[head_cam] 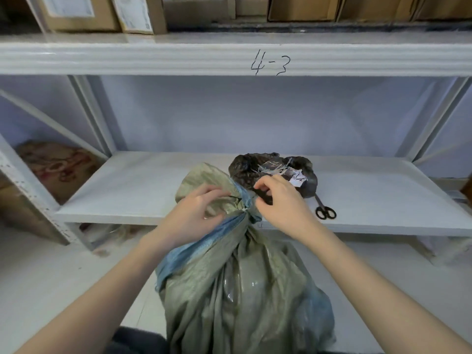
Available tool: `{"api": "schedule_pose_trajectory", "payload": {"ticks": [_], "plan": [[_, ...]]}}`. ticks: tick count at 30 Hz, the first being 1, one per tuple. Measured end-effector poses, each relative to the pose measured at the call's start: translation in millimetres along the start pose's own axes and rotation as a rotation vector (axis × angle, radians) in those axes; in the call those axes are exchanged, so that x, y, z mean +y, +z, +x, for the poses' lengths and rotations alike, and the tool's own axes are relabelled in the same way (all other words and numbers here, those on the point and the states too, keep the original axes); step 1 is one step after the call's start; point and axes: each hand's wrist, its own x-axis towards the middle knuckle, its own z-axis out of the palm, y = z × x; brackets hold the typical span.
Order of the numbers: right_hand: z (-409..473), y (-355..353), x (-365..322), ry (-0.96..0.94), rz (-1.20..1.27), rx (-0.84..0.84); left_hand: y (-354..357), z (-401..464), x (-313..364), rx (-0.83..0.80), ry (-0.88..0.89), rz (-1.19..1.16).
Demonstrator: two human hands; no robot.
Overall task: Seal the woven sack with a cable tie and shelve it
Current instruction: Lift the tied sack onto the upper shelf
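Head view: woven sack [237, 284] standing on the floor, just in front of the lower shelf [143, 190], neck gathered level with the shelf's front edge; loose mouth flopped above the gather. Left hand [194, 215] closed around the bunched neck, fingers wrapped into the cloth; right hand [278, 198] with thumb and fingers pinched on a small dark piece at the neck, probably the cable tie [263, 198]; a thin dark line across the cloth near the left fingertips, likely its strap; whether locked, cannot tell.

Handling, judged: cloth soft and creased, no stiffness of its own; body full and slumped, so probably of some weight; glossy patches on the front suggest a plastic liner or contents, likely slippery. Best hold at the cinched neck, below the tie, with a second hand under the belly for the lift.

Room: lower shelf open to the left and centre; black bag [273, 172] of scraps and scissors [325, 212] on the right half, near the front edge; scissors just beside the right wrist. Upper shelf beam [153, 60], marked 4-3, overhead, limiting lift height; uprights at both ends. Risk, judged: sack catching the front lip, or sweeping the scissors off.
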Motion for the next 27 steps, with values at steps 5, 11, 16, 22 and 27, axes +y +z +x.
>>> {"api": "schedule_pose_trajectory", "payload": {"ticks": [5, 11, 16, 22, 27], "plan": [[-33.0, 18.1, -21.1, -0.003, 0.024, -0.063, 9.9, -36.3, -2.6, -0.085, -0.022, 0.048], [-56.8, 30.2, -19.3, 0.109, 0.003, -0.171, 11.0, -48.6, -15.5, -0.264, -0.159, 0.098], [-60.5, 38.8, -14.3, 0.221, -0.106, -0.321, 15.3, -40.2, -22.8, -0.381, -0.263, 0.125], [-56.7, 52.4, -12.0, 0.294, -0.174, -0.370, 24.5, -32.7, -11.3, -0.407, -0.254, 0.152], [-53.2, 54.1, -13.4, 0.269, -0.110, -0.343, 28.5, -27.5, -10.4, -0.299, -0.246, 0.175]]}}
